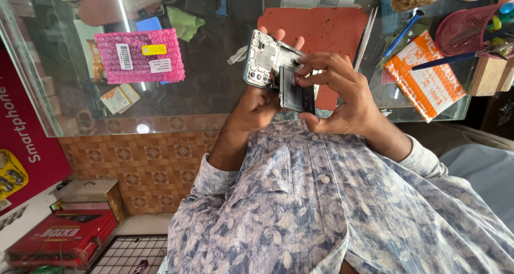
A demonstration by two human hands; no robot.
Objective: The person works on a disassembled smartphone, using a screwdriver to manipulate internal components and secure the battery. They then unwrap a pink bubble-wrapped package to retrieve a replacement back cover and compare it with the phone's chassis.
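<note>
Bubble-wrap pouch point(140, 56), one, pink and bumpy, lies left on the glass counter point(214, 86), then left hand point(257, 105) cups one opened phone point(266, 59) above a red mat point(326, 27), right hand point(342, 92) pinching its flat dark battery point(296, 94), two blue pens point(402, 34) beyond.

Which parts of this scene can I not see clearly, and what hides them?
Head view only:
- Lower half of the opened phone: covered by the right hand and the dark battery.
- Left hand: palm and most fingers hidden behind the phone.
- Small parts inside the phone: too small to tell.
- Pink basket: cut off by the right edge.
- Things under the glass counter: blurred by reflections.
</note>
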